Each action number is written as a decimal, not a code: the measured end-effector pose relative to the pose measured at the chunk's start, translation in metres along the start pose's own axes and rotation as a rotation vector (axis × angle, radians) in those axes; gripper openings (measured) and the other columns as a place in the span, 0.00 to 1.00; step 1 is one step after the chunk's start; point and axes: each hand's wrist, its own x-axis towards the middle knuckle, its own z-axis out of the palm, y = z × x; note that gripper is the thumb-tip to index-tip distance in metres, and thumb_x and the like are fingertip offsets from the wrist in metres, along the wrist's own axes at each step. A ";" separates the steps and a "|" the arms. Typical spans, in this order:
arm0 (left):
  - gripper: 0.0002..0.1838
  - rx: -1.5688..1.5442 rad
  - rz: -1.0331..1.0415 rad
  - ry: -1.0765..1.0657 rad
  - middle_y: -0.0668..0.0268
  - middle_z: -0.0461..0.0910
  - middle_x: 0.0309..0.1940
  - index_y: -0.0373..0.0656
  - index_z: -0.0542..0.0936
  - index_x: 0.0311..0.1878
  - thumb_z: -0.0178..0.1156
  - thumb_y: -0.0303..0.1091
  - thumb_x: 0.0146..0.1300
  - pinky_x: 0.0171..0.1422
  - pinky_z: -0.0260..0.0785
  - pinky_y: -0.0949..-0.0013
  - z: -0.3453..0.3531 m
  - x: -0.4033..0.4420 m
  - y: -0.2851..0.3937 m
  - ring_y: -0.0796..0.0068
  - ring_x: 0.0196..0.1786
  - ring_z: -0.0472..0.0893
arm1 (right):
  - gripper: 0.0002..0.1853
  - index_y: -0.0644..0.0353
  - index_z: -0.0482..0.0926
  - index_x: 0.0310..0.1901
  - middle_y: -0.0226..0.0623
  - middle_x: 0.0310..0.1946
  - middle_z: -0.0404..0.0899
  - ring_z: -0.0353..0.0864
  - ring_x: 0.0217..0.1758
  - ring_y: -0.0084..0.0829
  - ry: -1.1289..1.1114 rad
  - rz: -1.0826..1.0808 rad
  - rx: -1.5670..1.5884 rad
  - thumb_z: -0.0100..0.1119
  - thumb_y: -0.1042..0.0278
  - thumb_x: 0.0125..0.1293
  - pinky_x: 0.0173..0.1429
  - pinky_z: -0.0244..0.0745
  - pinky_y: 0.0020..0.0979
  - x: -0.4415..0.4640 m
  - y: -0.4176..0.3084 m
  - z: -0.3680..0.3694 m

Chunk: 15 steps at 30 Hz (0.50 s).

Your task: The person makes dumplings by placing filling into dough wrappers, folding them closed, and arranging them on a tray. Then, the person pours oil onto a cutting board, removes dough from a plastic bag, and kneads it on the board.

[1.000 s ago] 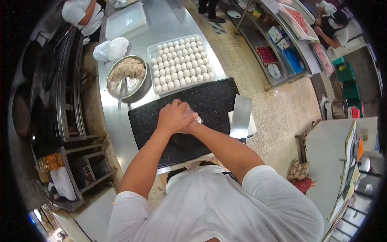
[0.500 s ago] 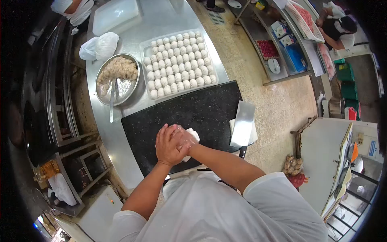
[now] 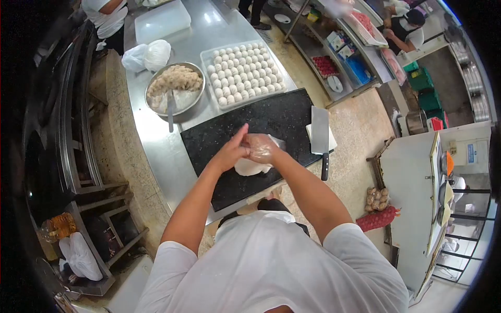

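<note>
On the black board point(image 3: 209, 151) lies a piece of white dough point(image 3: 250, 168), partly hidden beneath my hands. My left hand point(image 3: 232, 151) is on its left side, bare, with the fingers apart and nothing held. Touching it from the right, my right hand point(image 3: 262, 148) has a clear plastic film around it and rests over the dough; its fingers are partly hidden. Beyond the board a plastic tray point(image 3: 215, 99) holds rows of pleated dumplings point(image 3: 242, 73). Left of the tray, a metal bowl point(image 3: 183, 108) contains pale filling point(image 3: 177, 78) and a metal spatula point(image 3: 170, 112).
A cleaver point(image 3: 320, 130) lies on a white cloth point(image 3: 333, 140) at the board's right edge. White plastic bags point(image 3: 156, 55) and a clear lidded box point(image 3: 163, 22) stand farther back. One person point(image 3: 108, 18) is at the far left, another point(image 3: 404, 32) at the far right.
My hands were clasped over each other; now they have come apart somewhat, and more of the white dough shows beneath them. The whole view has shifted.
</note>
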 end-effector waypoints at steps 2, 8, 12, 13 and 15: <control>0.40 0.160 0.111 0.036 0.41 0.71 0.67 0.34 0.65 0.72 0.67 0.37 0.56 0.70 0.67 0.57 -0.005 -0.006 -0.009 0.44 0.67 0.74 | 0.13 0.55 0.83 0.38 0.43 0.36 0.84 0.85 0.39 0.44 0.051 0.007 0.177 0.67 0.55 0.59 0.47 0.78 0.40 -0.019 -0.002 -0.010; 0.23 1.009 -0.047 -0.085 0.50 0.85 0.46 0.41 0.84 0.49 0.74 0.39 0.50 0.57 0.75 0.53 0.029 -0.013 0.041 0.48 0.51 0.84 | 0.12 0.60 0.81 0.43 0.32 0.31 0.81 0.72 0.33 0.23 0.453 0.380 0.620 0.59 0.58 0.72 0.41 0.73 0.32 -0.030 0.039 -0.043; 0.23 0.608 0.228 -0.155 0.53 0.83 0.49 0.42 0.82 0.51 0.73 0.36 0.51 0.59 0.73 0.53 0.026 -0.043 0.053 0.48 0.53 0.82 | 0.26 0.62 0.80 0.48 0.37 0.41 0.83 0.82 0.42 0.32 0.379 0.581 1.302 0.53 0.42 0.74 0.49 0.78 0.37 -0.055 0.059 -0.044; 0.23 0.607 0.223 -0.161 0.53 0.83 0.49 0.42 0.82 0.51 0.73 0.36 0.51 0.59 0.73 0.53 0.028 -0.048 0.049 0.48 0.53 0.82 | 0.30 0.63 0.79 0.52 0.39 0.46 0.83 0.83 0.46 0.34 0.205 0.555 1.487 0.50 0.38 0.74 0.52 0.78 0.39 -0.059 0.057 -0.037; 0.18 0.420 0.249 0.047 0.52 0.83 0.49 0.41 0.82 0.48 0.71 0.32 0.52 0.58 0.73 0.53 0.032 -0.052 0.038 0.48 0.52 0.82 | 0.34 0.64 0.79 0.56 0.43 0.51 0.83 0.84 0.52 0.37 -0.050 0.549 1.660 0.48 0.35 0.74 0.57 0.78 0.40 -0.060 0.033 -0.026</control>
